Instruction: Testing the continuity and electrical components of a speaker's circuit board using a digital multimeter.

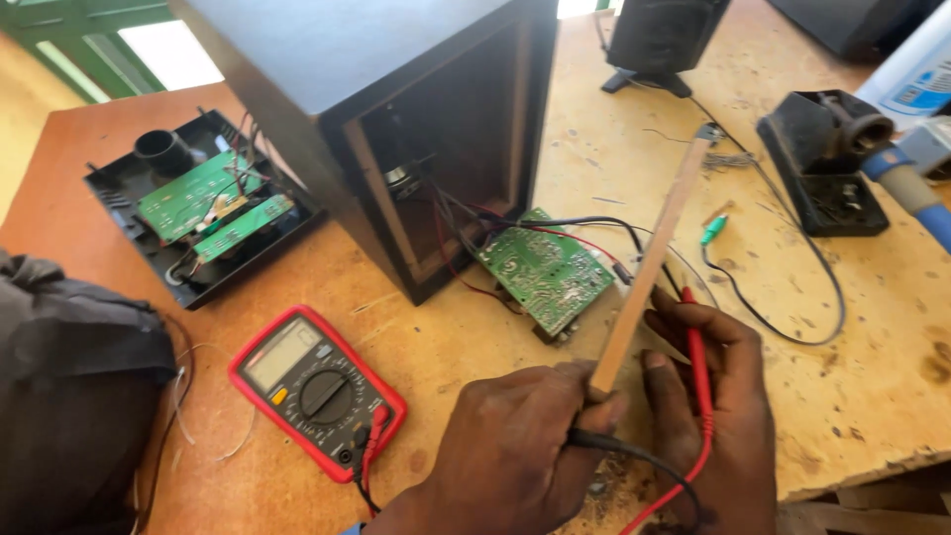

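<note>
Speaker cabinet [396,109] open, wires inside; left hand [515,451] grips stick [649,263], right hand [718,416] red probe [698,372].

The speaker box [396,129] is chopped off by the top edge. The black probe lead [634,458] disappears inside the left hand [520,446], and the soldering iron [916,188] runs off the right.

3 green circuit boards [547,269], 1 multimeter [317,391], perhaps 2 speaker cabinets [396,119], 1 wooden stick [649,263].

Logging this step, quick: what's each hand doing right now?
Left hand: closed on a thin wooden stick, with the black probe lead under its fingers.
Right hand: closed on the red multimeter probe.
</note>
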